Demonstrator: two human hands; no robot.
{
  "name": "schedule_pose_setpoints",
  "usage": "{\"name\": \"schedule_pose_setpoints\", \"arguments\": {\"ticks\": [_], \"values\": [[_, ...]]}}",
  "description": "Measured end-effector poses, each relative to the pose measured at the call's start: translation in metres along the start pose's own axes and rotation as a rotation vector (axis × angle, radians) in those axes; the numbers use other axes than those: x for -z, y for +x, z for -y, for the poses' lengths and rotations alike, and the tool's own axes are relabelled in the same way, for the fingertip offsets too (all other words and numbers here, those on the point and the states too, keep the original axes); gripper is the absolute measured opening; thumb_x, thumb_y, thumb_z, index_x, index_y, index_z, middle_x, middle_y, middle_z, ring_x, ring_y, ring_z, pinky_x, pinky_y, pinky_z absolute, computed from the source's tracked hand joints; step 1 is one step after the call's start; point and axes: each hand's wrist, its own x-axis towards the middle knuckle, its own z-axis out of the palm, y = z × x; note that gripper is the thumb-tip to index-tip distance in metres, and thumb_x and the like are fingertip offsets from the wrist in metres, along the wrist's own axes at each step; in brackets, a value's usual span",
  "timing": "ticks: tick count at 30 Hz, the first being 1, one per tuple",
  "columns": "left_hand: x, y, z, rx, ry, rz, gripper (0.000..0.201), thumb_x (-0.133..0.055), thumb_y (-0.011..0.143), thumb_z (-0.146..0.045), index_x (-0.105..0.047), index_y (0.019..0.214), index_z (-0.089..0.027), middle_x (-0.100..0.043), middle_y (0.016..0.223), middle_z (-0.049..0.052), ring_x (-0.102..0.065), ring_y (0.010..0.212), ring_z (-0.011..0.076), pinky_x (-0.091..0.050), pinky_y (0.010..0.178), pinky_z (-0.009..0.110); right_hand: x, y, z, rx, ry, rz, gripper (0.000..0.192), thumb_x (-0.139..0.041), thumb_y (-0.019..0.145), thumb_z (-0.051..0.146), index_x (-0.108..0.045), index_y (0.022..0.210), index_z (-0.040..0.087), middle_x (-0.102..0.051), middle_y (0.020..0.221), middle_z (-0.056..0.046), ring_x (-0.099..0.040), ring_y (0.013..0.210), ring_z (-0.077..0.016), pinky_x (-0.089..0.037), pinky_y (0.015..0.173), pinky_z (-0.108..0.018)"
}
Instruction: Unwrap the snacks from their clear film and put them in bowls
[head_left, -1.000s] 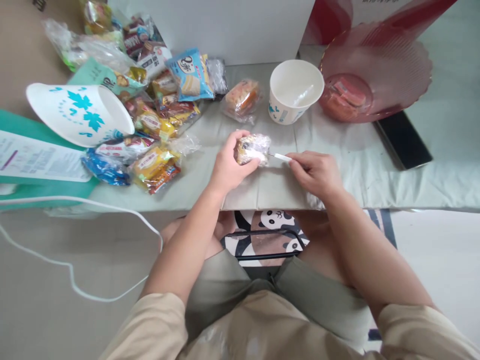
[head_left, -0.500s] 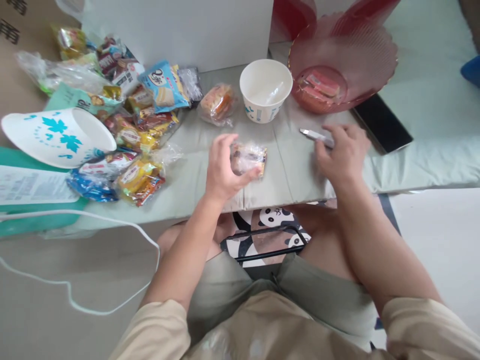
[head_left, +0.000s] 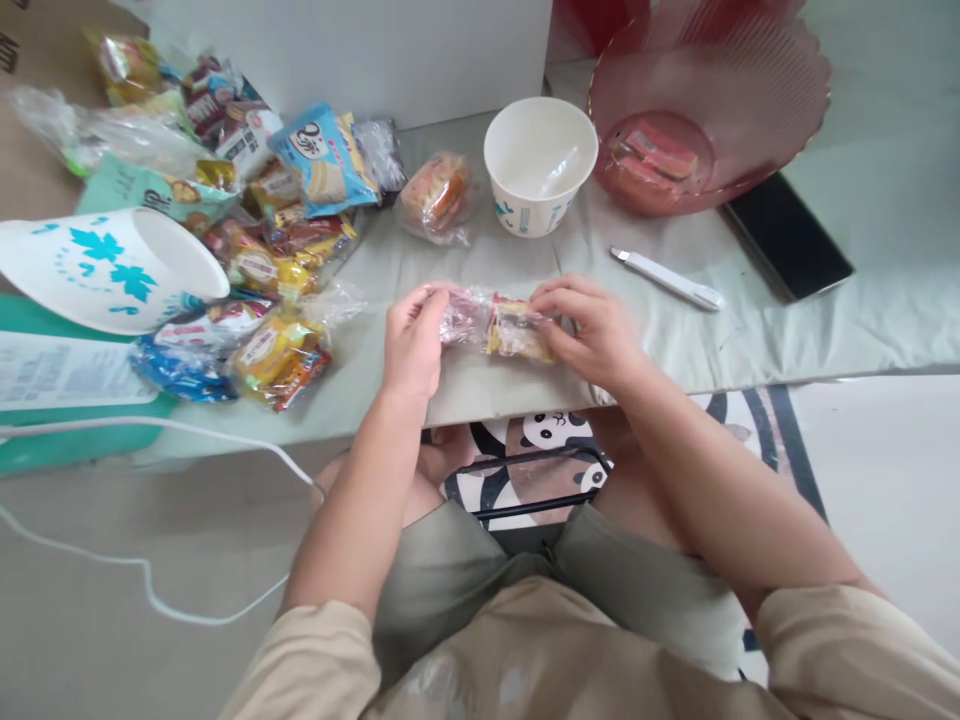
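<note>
Surface: pale green cloth (head_left: 750, 330) covers a low table, with a white board standing at the back.
Snack packet: a small clear wrapper (head_left: 495, 325) with a brown and yellow piece inside, held just above the cloth near the front edge, between both hands.
Left hand: the left hand (head_left: 414, 340) grips the left end of the packet, fingers closed around the crinkled plastic.
Right hand: the right hand (head_left: 592, 330) pinches the right end, thumb and fingers closed on the wrapper.
White knife: a slim white tool (head_left: 666, 279) lies flat on the cloth, near the right hand but not touching it.
Paper bowl: a white bowl (head_left: 540, 165) stands upright behind the packet.
Pink bowl: a pink ribbed dish (head_left: 757, 100) with red wrapped pieces inside, just right of the paper bowl.
Phone: a dark phone (head_left: 787, 240) lies under the pink dish's edge.
Snack pile: many coloured packets (head_left: 285, 260) lie at the left, beside a tipped white cup (head_left: 112, 270).
</note>
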Motion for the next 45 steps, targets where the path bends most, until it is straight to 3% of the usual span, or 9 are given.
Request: {"name": "schedule_pose_setpoints", "arguments": {"ticks": [8,13,18,27,34,37,40,43,45], "values": [[0.029,0.022,0.006,-0.048,0.193,-0.175,0.018,-0.057,0.077,-0.015,-0.06,0.092,-0.023,-0.069,0.085,0.001,-0.066,0.067,0.0144,-0.057,0.062,0.027,0.046,-0.018,-0.036,-0.299,-0.15,-0.344,0.011,-0.057,0.072,0.016,-0.065,0.077,0.022,-0.073,0.096,-0.006,-0.07,0.097,-0.0262,-0.054,0.096,-0.049],[0.044,0.019,0.004,-0.473,0.6,-0.032,0.039,-0.062,0.075,-0.014,-0.062,0.113,-0.025,-0.066,0.126,0.007,-0.065,0.12,0.0244,-0.057,0.099,0.039,0.056,-0.028,-0.034,-0.209,-0.213,-0.552,0.025,-0.05,0.076,0.015,-0.067,0.092,0.023,-0.073,0.098,-0.007,-0.069,0.099,-0.0262,-0.053,0.095,-0.049],[0.043,0.01,-0.007,-0.61,0.929,0.295,0.022,-0.066,0.082,-0.022,-0.074,0.103,-0.022,-0.066,0.133,0.008,-0.063,0.127,0.0254,-0.049,0.114,0.045,0.036,-0.021,-0.015,-0.01,-0.175,-0.193,0.028,-0.069,0.08,0.028,-0.066,0.108,0.026,-0.074,0.1,-0.005,-0.07,0.098,-0.0263,-0.054,0.096,-0.048],[0.042,-0.026,-0.03,-0.756,0.862,0.233,0.01,-0.068,0.08,-0.025,-0.078,0.079,-0.026,-0.077,0.11,0.003,-0.071,0.11,0.0259,-0.056,0.104,0.048,0.044,-0.029,0.012,0.052,-0.011,-0.318,0.01,-0.058,0.077,0.017,-0.06,0.072,0.025,-0.076,0.092,-0.004,-0.073,0.095,-0.0255,-0.057,0.092,-0.047],[0.049,-0.063,-0.026,-0.399,0.926,0.58,0.013,-0.069,0.079,-0.032,-0.08,0.085,-0.027,-0.08,0.082,0.002,-0.074,0.073,0.0198,-0.059,0.072,0.031,0.045,-0.039,0.02,-0.151,-0.026,0.451,0.029,-0.048,0.086,0.023,-0.076,0.094,0.023,-0.075,0.071,0.0,-0.067,0.061,-0.0165,-0.051,0.063,-0.029],[0.048,-0.061,-0.026,-0.281,1.021,0.407,0.016,-0.069,0.083,-0.035,-0.079,0.091,-0.026,-0.075,0.074,0.002,-0.071,0.067,0.0197,-0.057,0.071,0.033,0.035,-0.038,0.011,-0.259,-0.288,0.359,0.035,-0.05,0.089,0.028,-0.077,0.111,0.024,-0.073,0.068,-0.003,-0.066,0.061,-0.0215,-0.049,0.061,-0.033],[0.044,-0.05,-0.027,-0.412,1.078,0.075,0.035,-0.079,0.074,-0.03,-0.075,0.108,-0.023,-0.072,0.106,0.009,-0.07,0.102,0.0281,-0.055,0.098,0.042,0.022,-0.036,0.002,-0.299,-0.378,0.178,0.056,-0.055,0.087,0.03,-0.061,0.142,0.02,-0.07,0.063,-0.003,-0.06,0.056,-0.0233,-0.048,0.058,-0.035],[0.043,-0.031,-0.023,-0.477,1.053,0.008,0.075,-0.089,0.06,-0.026,-0.064,0.13,-0.022,-0.056,0.139,0.014,-0.052,0.135,0.0353,-0.041,0.119,0.048,0.007,-0.029,0.001,-0.275,-0.244,0.073,0.072,-0.056,0.087,0.029,-0.041,0.157,0.018,-0.071,0.069,-0.002,-0.06,0.058,-0.0219,-0.051,0.061,-0.036],[0.044,-0.017,-0.017,-0.425,1.023,0.013,0.07,-0.087,0.061,-0.025,-0.064,0.127,-0.019,-0.054,0.141,0.016,-0.05,0.138,0.0359,-0.038,0.121,0.049,-0.002,-0.022,0.004,-0.233,-0.128,-0.021,0.069,-0.055,0.089,0.029,-0.037,0.155,0.021,-0.075,0.089,-0.005,-0.064,0.068,-0.0208,-0.054,0.068,-0.037]]}}
